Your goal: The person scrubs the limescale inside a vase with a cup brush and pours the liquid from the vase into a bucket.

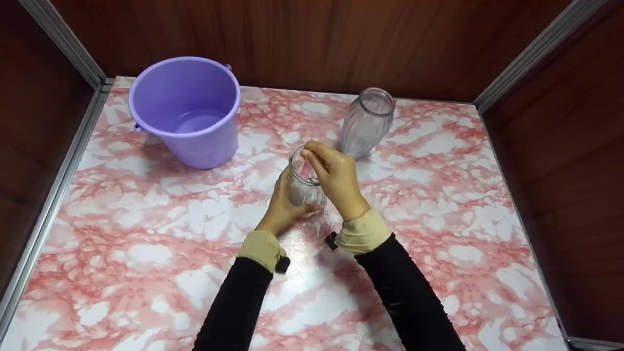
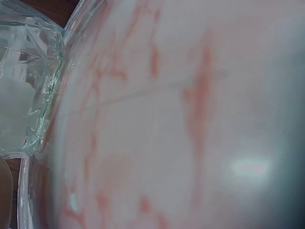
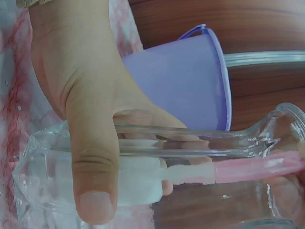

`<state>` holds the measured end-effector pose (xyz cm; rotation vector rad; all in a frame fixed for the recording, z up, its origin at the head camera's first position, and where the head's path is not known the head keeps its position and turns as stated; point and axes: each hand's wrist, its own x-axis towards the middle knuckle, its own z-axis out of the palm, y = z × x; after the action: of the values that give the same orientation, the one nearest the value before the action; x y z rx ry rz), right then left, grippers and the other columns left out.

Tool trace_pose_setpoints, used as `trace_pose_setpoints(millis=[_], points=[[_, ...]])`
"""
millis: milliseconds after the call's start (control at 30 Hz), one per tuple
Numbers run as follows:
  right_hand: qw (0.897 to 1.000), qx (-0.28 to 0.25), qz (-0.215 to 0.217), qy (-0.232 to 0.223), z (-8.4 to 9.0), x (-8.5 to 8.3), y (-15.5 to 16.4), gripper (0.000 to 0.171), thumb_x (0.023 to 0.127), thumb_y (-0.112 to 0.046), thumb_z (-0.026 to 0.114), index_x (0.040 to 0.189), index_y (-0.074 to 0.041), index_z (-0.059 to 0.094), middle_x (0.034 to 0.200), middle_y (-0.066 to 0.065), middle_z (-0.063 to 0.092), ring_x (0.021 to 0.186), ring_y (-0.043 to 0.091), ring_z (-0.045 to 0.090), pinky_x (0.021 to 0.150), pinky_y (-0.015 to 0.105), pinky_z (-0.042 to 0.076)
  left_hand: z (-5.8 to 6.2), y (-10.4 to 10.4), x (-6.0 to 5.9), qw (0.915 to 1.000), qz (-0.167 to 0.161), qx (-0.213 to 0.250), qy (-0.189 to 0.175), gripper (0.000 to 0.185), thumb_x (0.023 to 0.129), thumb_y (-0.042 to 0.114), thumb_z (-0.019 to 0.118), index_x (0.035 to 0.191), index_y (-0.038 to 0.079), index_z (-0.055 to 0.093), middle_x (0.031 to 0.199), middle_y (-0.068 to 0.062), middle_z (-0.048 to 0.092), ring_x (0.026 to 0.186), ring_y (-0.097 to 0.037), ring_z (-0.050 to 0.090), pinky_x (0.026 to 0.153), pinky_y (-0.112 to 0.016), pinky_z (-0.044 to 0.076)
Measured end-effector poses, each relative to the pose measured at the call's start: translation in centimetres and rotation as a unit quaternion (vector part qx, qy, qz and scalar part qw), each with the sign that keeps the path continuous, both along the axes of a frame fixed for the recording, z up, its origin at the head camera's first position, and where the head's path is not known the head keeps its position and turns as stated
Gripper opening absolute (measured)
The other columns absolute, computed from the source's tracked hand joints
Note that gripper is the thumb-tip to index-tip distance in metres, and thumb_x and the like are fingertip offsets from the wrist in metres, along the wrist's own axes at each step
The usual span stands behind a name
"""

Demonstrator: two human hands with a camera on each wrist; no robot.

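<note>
My left hand (image 1: 284, 209) grips a clear glass vase (image 1: 308, 194) low round its side, its thumb across the near face in the right wrist view. Inside the vase is a bottle brush with a pink handle (image 3: 257, 167) and a white sponge-like head (image 3: 140, 179), seen through the glass. At the rim, my right hand (image 1: 339, 178) pinches the top of that handle between thumb and fingers. Part of the vase (image 2: 28, 90) shows at the edge of the left wrist view, its ribbed base catching light.
A second ribbed glass vase (image 1: 368, 124) stands upright just beyond my right hand. Back left is a purple bucket (image 1: 204, 146) with a little liquid visible at its bottom. The red-and-white marbled tabletop (image 1: 156, 253) meets dark wood panels (image 1: 302, 44) behind and at both sides.
</note>
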<state>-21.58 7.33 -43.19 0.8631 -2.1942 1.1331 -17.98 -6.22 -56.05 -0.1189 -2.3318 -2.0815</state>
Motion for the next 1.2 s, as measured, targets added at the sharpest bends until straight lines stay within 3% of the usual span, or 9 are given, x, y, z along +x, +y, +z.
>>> trace_pose_setpoints(millis=[433, 633, 867, 1200], points=[[1.000, -0.015, -0.017, 0.012, -0.03, 0.20, -0.28, 0.015, 0.095, -0.010, 0.069, 0.101, 0.002, 0.075, 0.099, 0.013, 0.076, 0.091, 0.023, 0.074, 0.081, 0.025, 0.060, 0.24, 0.07, -0.16, 0.9998, -0.006, 0.021, -0.001, 0.118, 0.070, 0.019, 0.094, 0.161, 0.022, 0.018, 0.164, -0.008, 0.026, 0.151, -0.027, 0.022, 0.124, -0.045, 0.017], [1.000, -0.009, -0.008, 0.002, 0.03, 0.10, -0.24, 0.014, 0.096, -0.009, 0.068, 0.102, 0.002, 0.074, 0.098, 0.013, 0.076, 0.089, 0.023, 0.074, 0.079, 0.025, 0.060, 0.31, 0.14, -0.02, 0.9993, -0.001, 0.037, -0.011, 0.117, 0.069, 0.015, 0.093, 0.161, 0.025, 0.020, 0.163, -0.006, 0.027, 0.148, -0.026, 0.027, 0.122, -0.045, 0.022], [1.000, 0.000, -0.011, -0.010, -0.08, 0.14, -0.15, 0.015, 0.097, -0.009, 0.067, 0.103, 0.002, 0.074, 0.098, 0.012, 0.076, 0.086, 0.022, 0.073, 0.073, 0.028, 0.060, 0.33, 0.18, 0.11, 0.9992, -0.004, 0.035, -0.019, 0.119, 0.069, 0.019, 0.095, 0.161, 0.028, 0.020, 0.164, -0.006, 0.027, 0.150, -0.026, 0.024, 0.123, -0.047, 0.020], [0.998, 0.017, -0.023, 0.052, -0.41, 0.20, -0.36, 0.010, 0.096, -0.007, 0.068, 0.100, 0.000, 0.073, 0.086, 0.009, 0.073, 0.070, 0.020, 0.063, 0.066, 0.035, 0.054, 0.05, 0.07, 0.08, 0.9986, -0.009, 0.053, 0.000, 0.117, 0.070, 0.017, 0.094, 0.161, 0.025, 0.020, 0.164, -0.005, 0.025, 0.150, -0.025, 0.024, 0.122, -0.044, 0.023]])
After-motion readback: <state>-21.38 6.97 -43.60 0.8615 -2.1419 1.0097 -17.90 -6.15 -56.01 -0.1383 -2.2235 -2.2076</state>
